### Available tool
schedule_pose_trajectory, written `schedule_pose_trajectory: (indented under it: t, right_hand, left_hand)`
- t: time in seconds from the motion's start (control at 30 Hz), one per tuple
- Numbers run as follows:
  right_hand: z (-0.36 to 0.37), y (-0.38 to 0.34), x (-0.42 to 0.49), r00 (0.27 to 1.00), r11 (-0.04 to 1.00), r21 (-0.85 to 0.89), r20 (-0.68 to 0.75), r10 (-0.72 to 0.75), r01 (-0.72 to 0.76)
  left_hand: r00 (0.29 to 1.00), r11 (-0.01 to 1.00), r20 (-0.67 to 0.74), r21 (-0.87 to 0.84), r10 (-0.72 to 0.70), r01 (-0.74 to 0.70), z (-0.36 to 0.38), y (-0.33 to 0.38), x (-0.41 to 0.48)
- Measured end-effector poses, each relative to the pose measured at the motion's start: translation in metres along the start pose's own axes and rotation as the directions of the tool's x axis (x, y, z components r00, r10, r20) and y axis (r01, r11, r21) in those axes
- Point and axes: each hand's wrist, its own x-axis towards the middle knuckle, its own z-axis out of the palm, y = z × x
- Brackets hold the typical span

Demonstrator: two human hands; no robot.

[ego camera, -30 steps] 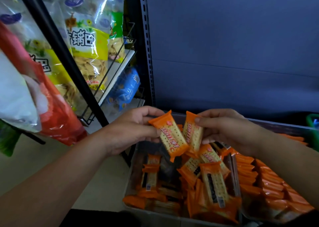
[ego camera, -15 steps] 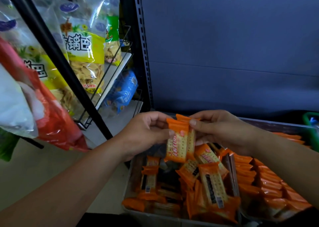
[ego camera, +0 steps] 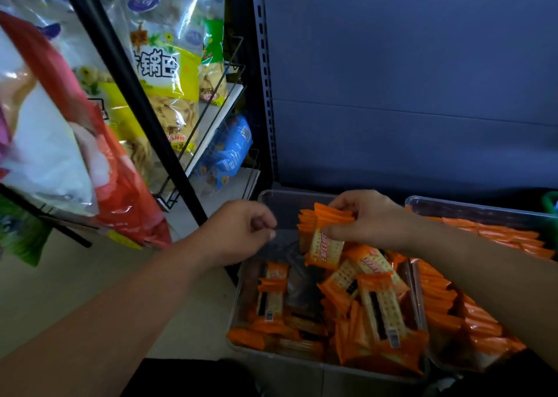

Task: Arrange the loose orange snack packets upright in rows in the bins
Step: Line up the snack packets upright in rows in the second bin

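A clear plastic bin holds loose orange snack packets lying jumbled, mostly on its right side. My right hand pinches a small stack of orange packets upright above the bin's far end. My left hand hovers at the bin's far left corner, fingers loosely curled and holding nothing. A second clear bin to the right carries orange packets standing in neat rows.
A black wire rack on the left holds yellow crisp bags and a blue bag. Red and white bags hang near my head. A dark blue back panel rises behind the bins.
My left hand passed its packet onto the stack in my right hand, then let go and drew back left. My right hand now holds the packets alone.
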Motion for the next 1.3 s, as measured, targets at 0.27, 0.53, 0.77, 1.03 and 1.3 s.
schedule_pose_trajectory:
  t: [0.27,0.53,0.77,1.03,1.3]
  right_hand:
    - [0.032,0.008,0.049,0.995,0.988,-0.129,-0.036,-0.095,0.09]
    - [0.05,0.03,0.073,0.997,0.757,-0.648,0.047,-0.066,0.081]
    - [0.06,0.027,0.074,0.998,0.709,-0.705,0.047,0.028,0.013]
    - [0.057,0.013,0.073,0.996,0.655,-0.755,0.034,0.078,-0.026]
    - [0.017,0.001,0.017,0.979,0.898,-0.415,-0.072,-0.191,0.145]
  left_hand:
    - [0.993,0.997,0.113,0.08,-0.019,0.01,0.006,-0.041,-0.018]
    - [0.979,0.994,0.196,0.083,0.049,-0.067,0.017,-0.044,-0.015]
    - [0.952,0.975,0.305,0.199,0.036,-0.1,0.023,-0.037,-0.013]
    - [0.701,0.796,0.706,0.482,-0.105,-0.366,0.074,-0.001,-0.032]
    - [0.817,0.888,0.574,0.402,-0.054,-0.223,0.069,0.004,-0.042]
